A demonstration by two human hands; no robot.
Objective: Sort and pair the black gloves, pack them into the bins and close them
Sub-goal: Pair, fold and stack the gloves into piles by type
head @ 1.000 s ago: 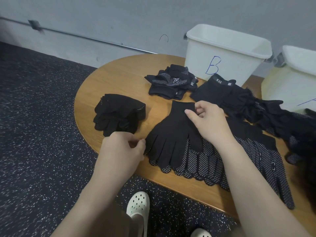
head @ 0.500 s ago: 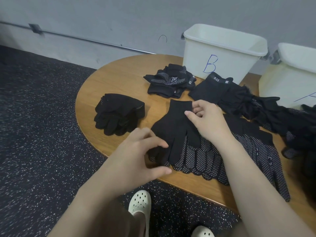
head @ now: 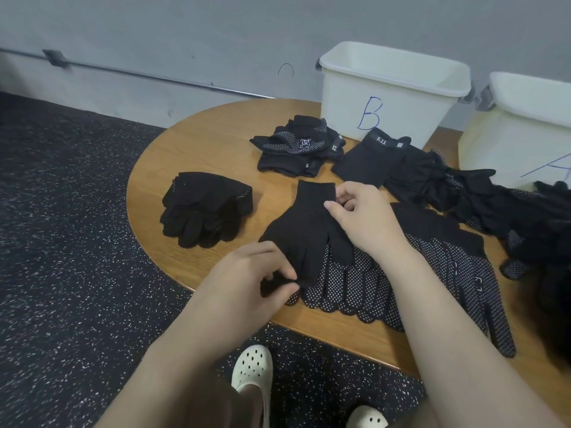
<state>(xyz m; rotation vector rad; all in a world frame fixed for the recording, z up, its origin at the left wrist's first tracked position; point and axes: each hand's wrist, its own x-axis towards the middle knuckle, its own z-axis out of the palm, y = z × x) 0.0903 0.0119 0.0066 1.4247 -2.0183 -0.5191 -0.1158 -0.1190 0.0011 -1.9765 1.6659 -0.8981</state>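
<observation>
A plain black glove (head: 304,225) lies on top of a fanned row of dotted black gloves (head: 364,284) near the round table's front edge. My left hand (head: 250,281) pinches the fingertips of that top glove. My right hand (head: 363,216) pinches its cuff edge on the right side. A folded stack of black gloves (head: 205,208) sits to the left. Another folded stack with a white logo (head: 301,146) lies further back. White bin B (head: 392,94) stands open at the back, and bin A (head: 519,131) is at the right.
A long heap of loose black gloves (head: 463,193) runs from bin B toward the right edge. The wooden table (head: 197,140) ends just before my knees, over dark speckled floor (head: 61,242). My white clogs (head: 251,367) show below. A grey wall lies behind the bins.
My left hand has moved right from the table's edge onto the top glove's fingertips and closed on them. My right hand has kept its hold at the cuff.
</observation>
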